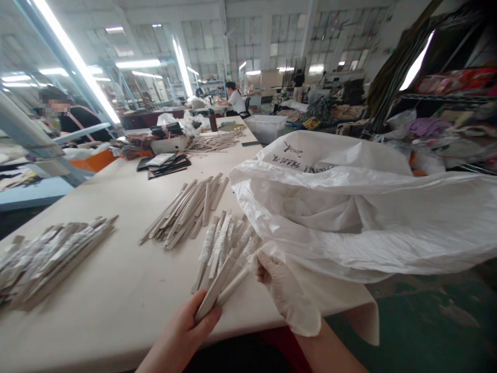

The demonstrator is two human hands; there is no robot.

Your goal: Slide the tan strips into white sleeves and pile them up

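My bare left hand [190, 324] grips the near ends of a fanned bundle of long, thin, paper-wrapped sticks [223, 254] at the table's front edge. My right hand [285, 290], in a thin white glove, closes its fingers on the far side of the same bundle, just beside the mouth of a big white woven sack [349, 207]. The bundle lies slanted, its far ends resting on the cream table [128, 290].
Two more piles of sticks lie on the table, one in the middle [186, 210] and one at the left [50, 259]. Dark flat packets [165, 165] and a white bin [266, 127] sit farther back. Other people work at the left and far back. Cluttered shelving stands at the right.
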